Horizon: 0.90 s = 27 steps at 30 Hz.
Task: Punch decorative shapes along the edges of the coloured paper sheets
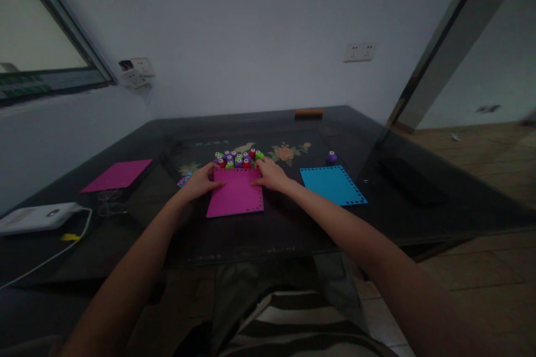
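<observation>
A pink sheet (237, 194) with holes punched along its edges lies flat before me on the dark table. My left hand (200, 181) grips its far left corner, thumb resting on the sheet and fingers curled at the edge. At the far right corner, my right hand (270, 174) holds the sheet the same way. Just beyond its far edge, a tight cluster of small red, green and purple figures (238, 159) with round eyes stands between my fingertips. To the right lies a blue sheet (333, 185) with punched holes; one purple figure (332, 157) stands behind it.
Another pink sheet (118, 175) lies at the left, near some clear rings (111, 203). A white power strip (37, 217) with a cable sits at the left edge. There is a brown block (309, 114) at the back and a black flat object (412, 181) on the right.
</observation>
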Available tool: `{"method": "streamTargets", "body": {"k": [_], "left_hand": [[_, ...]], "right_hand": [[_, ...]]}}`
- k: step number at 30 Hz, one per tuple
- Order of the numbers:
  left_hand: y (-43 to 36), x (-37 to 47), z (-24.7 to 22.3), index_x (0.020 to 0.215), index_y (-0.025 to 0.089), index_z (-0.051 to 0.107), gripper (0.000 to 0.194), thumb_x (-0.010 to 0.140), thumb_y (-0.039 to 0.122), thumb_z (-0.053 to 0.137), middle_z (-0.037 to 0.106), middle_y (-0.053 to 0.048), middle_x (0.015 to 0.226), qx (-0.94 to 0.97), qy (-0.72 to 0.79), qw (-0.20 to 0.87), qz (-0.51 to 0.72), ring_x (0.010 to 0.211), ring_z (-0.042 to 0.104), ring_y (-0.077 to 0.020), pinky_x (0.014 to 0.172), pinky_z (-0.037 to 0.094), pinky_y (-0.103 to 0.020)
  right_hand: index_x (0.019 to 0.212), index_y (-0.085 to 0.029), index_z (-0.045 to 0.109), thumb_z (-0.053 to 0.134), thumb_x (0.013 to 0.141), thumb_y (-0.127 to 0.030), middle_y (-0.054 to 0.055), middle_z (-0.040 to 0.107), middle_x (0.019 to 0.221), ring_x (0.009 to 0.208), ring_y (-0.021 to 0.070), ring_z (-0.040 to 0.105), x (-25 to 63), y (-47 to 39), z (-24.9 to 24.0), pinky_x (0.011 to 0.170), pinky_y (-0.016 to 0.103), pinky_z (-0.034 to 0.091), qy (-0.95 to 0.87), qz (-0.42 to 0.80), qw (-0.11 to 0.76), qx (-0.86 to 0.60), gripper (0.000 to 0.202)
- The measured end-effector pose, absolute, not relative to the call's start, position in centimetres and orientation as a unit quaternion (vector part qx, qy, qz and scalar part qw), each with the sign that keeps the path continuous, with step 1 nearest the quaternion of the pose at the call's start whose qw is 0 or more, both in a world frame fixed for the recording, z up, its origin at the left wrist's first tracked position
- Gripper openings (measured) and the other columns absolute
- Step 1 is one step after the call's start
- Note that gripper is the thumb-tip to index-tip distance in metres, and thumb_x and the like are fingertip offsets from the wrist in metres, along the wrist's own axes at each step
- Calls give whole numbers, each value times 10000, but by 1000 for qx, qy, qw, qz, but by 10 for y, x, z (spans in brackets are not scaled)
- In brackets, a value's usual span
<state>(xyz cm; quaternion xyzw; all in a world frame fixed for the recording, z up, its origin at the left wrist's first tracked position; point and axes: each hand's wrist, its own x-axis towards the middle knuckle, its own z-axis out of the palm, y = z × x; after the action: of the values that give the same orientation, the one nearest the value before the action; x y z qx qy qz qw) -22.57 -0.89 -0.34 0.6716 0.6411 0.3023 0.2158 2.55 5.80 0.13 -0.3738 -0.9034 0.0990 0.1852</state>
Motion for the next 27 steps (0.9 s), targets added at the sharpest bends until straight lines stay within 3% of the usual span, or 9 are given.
{"method": "streamTargets", "body": {"k": [5, 9, 12, 15, 17, 21, 24, 27], "left_hand": [[-14, -230, 6, 956, 165, 612, 471, 579, 419, 734, 689, -57, 893, 617, 628, 365, 302, 799, 640, -218, 716, 493, -315], [-21, -229, 16, 729, 173, 664, 311, 610, 458, 702, 657, -12, 662, 637, 646, 355, 225, 599, 579, -170, 550, 416, -246], [-23, -227, 21, 594, 171, 626, 307, 612, 471, 688, 568, 14, 524, 649, 651, 334, 211, 487, 480, -133, 464, 323, -229], [-26, -224, 27, 586, 167, 626, 294, 611, 453, 689, 553, 17, 517, 639, 650, 340, 233, 477, 447, -123, 450, 299, -226], [-28, -223, 31, 596, 161, 636, 288, 615, 443, 693, 571, 13, 543, 634, 650, 334, 253, 498, 455, -121, 465, 315, -223], [-28, -221, 32, 668, 150, 669, 309, 635, 456, 694, 625, -3, 630, 639, 634, 321, 293, 566, 505, -133, 522, 373, -227], [-24, -215, 31, 768, 148, 691, 356, 646, 482, 687, 667, -25, 720, 633, 613, 340, 328, 636, 558, -153, 591, 428, -247], [-19, -198, 37, 787, 146, 684, 389, 659, 514, 668, 671, -39, 734, 636, 597, 344, 349, 660, 571, -165, 611, 448, -264]], "right_hand": [[963, -140, 548, 745, 661, -421, 122, 547, 1017, 932, 235, 517, 25, 61, -1, 754, 335, 422, -904, 117, 187, -367, 457], [940, -146, 557, 747, 661, -388, 108, 551, 991, 920, 228, 513, 23, 63, -5, 760, 339, 423, -900, 135, 196, -366, 416], [939, -142, 571, 757, 639, -356, 116, 560, 998, 972, 249, 500, 20, 65, -5, 808, 368, 419, -894, 148, 210, -367, 413], [967, -123, 584, 774, 604, -318, 126, 582, 1010, 976, 257, 514, 19, 65, -2, 831, 384, 422, -868, 209, 248, -376, 454], [1007, -120, 580, 760, 615, -260, 112, 610, 986, 905, 225, 554, 21, 64, 1, 795, 361, 446, -831, 312, 275, -370, 454], [925, -142, 620, 694, 675, -186, 59, 661, 867, 738, 150, 587, 33, 60, 9, 690, 291, 473, -745, 536, 268, -293, 265], [692, -139, 644, 687, 686, -210, 31, 644, 690, 602, 118, 547, 48, 59, 13, 606, 266, 452, -732, 565, 240, -295, 83], [681, -142, 669, 690, 686, -214, 25, 644, 655, 577, 111, 540, 67, 59, 20, 594, 265, 451, -719, 561, 260, -318, 75]]}}
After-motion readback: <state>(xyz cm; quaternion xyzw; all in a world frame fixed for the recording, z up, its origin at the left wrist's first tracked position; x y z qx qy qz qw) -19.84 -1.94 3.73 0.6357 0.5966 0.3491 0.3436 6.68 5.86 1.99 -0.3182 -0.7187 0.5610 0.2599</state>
